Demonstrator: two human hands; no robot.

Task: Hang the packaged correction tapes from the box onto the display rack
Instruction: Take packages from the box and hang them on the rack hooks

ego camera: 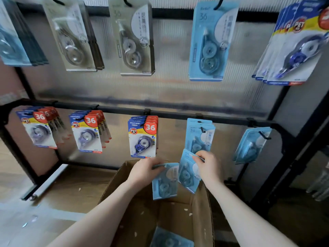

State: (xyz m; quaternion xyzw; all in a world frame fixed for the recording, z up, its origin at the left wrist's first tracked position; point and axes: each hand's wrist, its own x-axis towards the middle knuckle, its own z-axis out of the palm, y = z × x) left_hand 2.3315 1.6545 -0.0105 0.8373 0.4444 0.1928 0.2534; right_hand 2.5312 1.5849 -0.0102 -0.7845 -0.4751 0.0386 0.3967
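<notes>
Two blue packs [164,182] [187,172] — each pinched at its top by left hand [144,171], right hand [208,166].

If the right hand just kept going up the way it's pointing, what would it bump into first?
Most likely the light blue packs hanging on the lower-rail hook just above the right hand; the pack it holds would arrive first. How far away they are is hard to judge.

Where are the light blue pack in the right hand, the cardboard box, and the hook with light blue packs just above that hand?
Light blue pack [187,173]: head view, on its clear blister.
Cardboard box [203,211]: head view, on its right inner wall.
Hook [202,130]: head view, on its black tip.
</notes>
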